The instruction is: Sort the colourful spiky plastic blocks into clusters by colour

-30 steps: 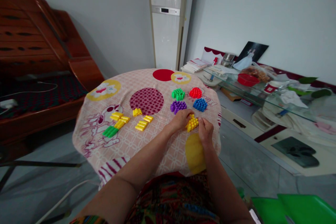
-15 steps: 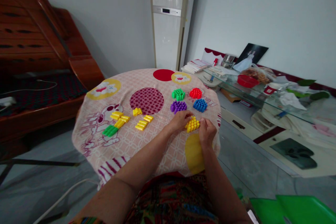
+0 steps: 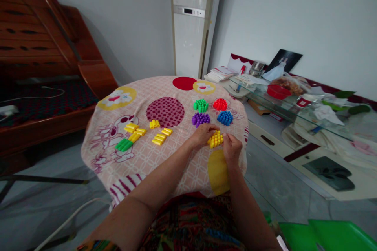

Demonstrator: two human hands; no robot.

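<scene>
A cluster of yellow pegs [image 3: 215,139] stands on the patterned cloth of a round table [image 3: 141,157]. My left hand [image 3: 202,134] curls against its left side, fingers touching the pegs. My right hand [image 3: 231,147] presses against its right side with fingers closed. Just beyond stand a purple cluster [image 3: 200,118], a blue cluster [image 3: 225,117], a green cluster [image 3: 200,105] and a red cluster [image 3: 220,104]. Loose yellow pegs [image 3: 160,138] and more yellow pegs [image 3: 134,131] lie to the left, with green pegs [image 3: 124,144] beside them.
A wooden bench [image 3: 44,70] stands at the left. A tall white air conditioner [image 3: 191,19] is behind the table. A glass-topped low table [image 3: 294,106] with bowls, papers and a photo is at the right. A green plastic item [image 3: 330,235] sits at the lower right.
My right hand has shifted slightly against the yellow cluster; the view moved a little. The other pegs have not moved.
</scene>
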